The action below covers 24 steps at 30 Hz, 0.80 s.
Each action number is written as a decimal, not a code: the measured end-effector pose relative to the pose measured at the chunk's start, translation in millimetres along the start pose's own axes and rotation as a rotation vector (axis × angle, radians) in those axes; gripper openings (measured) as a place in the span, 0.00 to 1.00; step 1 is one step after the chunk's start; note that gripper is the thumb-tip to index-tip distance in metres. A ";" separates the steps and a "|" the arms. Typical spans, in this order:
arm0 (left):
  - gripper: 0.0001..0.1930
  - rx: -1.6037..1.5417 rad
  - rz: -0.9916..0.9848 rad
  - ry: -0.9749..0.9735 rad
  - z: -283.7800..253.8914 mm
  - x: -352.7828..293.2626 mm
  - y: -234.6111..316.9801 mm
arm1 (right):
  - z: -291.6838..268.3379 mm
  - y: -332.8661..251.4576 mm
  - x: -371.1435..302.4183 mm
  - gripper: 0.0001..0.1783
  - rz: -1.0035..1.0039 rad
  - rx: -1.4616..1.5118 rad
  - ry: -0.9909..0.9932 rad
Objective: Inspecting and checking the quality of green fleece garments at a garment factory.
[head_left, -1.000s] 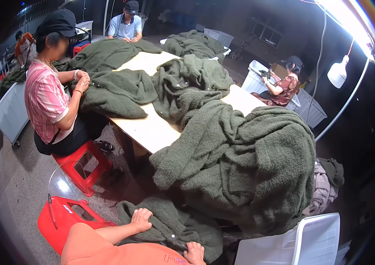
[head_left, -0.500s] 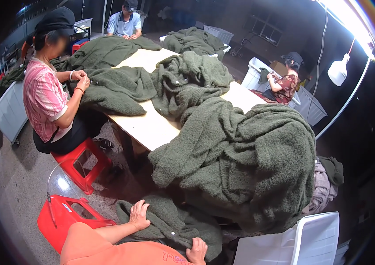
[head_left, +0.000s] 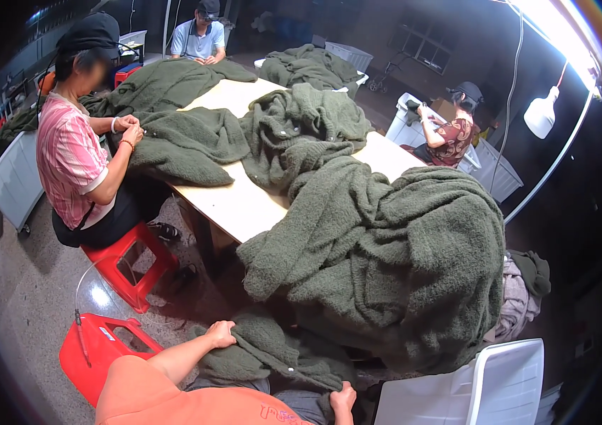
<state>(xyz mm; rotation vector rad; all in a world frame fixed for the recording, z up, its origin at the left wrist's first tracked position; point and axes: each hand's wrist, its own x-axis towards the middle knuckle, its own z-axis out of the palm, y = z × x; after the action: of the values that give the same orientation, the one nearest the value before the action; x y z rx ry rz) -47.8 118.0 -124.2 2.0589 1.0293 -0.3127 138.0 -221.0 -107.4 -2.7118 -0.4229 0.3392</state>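
A dark green fuzzy knit garment (head_left: 272,347) lies across my lap, its far part against the table's near edge. My left hand (head_left: 222,334) is closed on the garment's left side, the cloth bunched at the fingers. Farther right and nearer to me, my right hand (head_left: 343,398) grips its right edge. Between the hands the cloth is drawn into folds, and a small white spot (head_left: 291,369), perhaps a button, shows on it. Grey trousers show below the lifted edge. The garment's far underside is hidden.
A large heap of green knitwear (head_left: 414,248) hangs over the near table end (head_left: 244,212). At right stands a white bin (head_left: 471,382); a red stool (head_left: 102,354) is at left. Co-workers sit around, one in a pink shirt (head_left: 70,149). A lamp (head_left: 542,115) hangs at right.
My hands have gone from resting on the garment to gripping it. The right hand moved right, and the near edge lifted, uncovering grey trousers. The co-worker at far right raised an arm.
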 end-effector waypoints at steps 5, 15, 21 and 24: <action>0.28 -0.138 0.114 -0.054 -7.9 -12.3 1.2 | -16.3 -8.1 0.6 0.18 -0.092 -0.045 -0.399; 0.10 -0.501 0.784 -0.617 -147.8 -114.8 116.0 | -153.6 -66.3 -41.6 0.09 -0.693 0.789 -0.911; 0.11 -0.455 1.536 -0.987 -188.1 -161.0 140.0 | -185.3 -63.1 -72.6 0.04 -1.507 1.388 -0.742; 0.16 -0.279 1.418 -1.024 -165.2 -148.4 122.2 | -188.4 -42.5 -80.8 0.04 -1.339 1.357 -0.870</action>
<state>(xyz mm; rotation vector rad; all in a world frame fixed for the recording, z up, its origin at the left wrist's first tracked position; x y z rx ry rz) -70.2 114.9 128.3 1.5306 -0.9462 -0.3365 107.2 -271.5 93.4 -0.5678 -1.3829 0.8815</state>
